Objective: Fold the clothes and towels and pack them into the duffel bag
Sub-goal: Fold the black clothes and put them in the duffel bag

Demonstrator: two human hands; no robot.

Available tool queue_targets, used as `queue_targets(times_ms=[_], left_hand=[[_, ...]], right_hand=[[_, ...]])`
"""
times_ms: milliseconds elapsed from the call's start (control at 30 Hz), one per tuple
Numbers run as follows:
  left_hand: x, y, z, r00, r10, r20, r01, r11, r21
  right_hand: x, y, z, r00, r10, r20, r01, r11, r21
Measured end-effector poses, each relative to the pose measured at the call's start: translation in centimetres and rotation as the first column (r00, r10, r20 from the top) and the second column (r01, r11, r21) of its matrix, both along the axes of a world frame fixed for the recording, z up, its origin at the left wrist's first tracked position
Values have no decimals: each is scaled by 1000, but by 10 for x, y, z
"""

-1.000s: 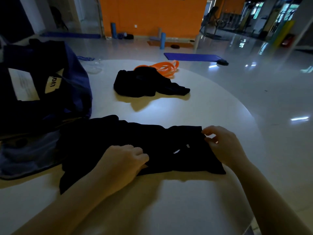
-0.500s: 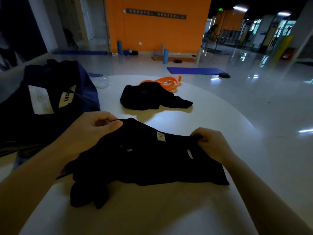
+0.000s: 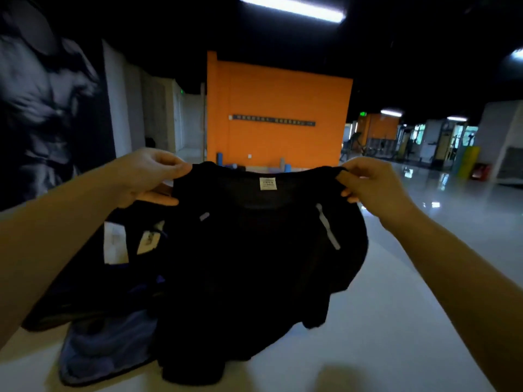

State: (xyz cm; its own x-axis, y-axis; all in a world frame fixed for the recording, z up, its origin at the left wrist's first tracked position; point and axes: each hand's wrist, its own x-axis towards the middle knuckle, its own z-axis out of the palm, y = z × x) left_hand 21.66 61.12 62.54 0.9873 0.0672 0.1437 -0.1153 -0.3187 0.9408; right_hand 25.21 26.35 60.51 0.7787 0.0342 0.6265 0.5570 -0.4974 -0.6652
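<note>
The fingers [image 3: 169, 168] of the left hand [image 3: 147, 176] pinch one shoulder edge of the black, thin-knit short-sleeved shirt [image 3: 254, 264], thumb on top and the other fingers curled under the cloth; the fingers of the right hand [image 3: 376, 188] pinch the opposite shoulder the same way. Between the two grips the neckline is stretched level, with a small pale sewn-in label [image 3: 267, 183] just under it facing the camera.

A second ago this shirt lay bunched on the round white counter [image 3: 396, 321] with both hands working at its edges; half a second ago the hands had gathered its upper edge, and now it is lifted clear and hangs open in front of the person, its hem dropping down to about the counter surface. The head has come up with it, so the room beyond fills the upper view.

The dark blue fabric duffel bag [image 3: 93, 278] sits on the counter at the left, just behind and beside the hanging shirt, its pale lining showing at the bottom.

Judging from this, the shirt is being shaken out flat before folding; nothing of it is folded yet, and packing is still ahead
</note>
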Motion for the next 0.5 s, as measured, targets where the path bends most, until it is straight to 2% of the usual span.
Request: queue_targets(times_ms=[133, 300, 367, 500], left_hand=[[-1, 8, 46, 979, 27, 201, -68, 977, 203], [-22, 10, 85, 963, -128, 236, 11, 896, 444], [-26, 9, 95, 949, -126, 288, 7, 924, 382], [-27, 2, 121, 891, -15, 453, -67, 984, 164]], right_hand=[[-1, 10, 61, 985, -97, 141, 91, 994, 54], [-11, 20, 128, 977, -79, 198, 53, 990, 132], [-14, 20, 152, 968, -91, 234, 55, 987, 154], [-26, 18, 195, 932, -165, 322, 113, 978, 173]])
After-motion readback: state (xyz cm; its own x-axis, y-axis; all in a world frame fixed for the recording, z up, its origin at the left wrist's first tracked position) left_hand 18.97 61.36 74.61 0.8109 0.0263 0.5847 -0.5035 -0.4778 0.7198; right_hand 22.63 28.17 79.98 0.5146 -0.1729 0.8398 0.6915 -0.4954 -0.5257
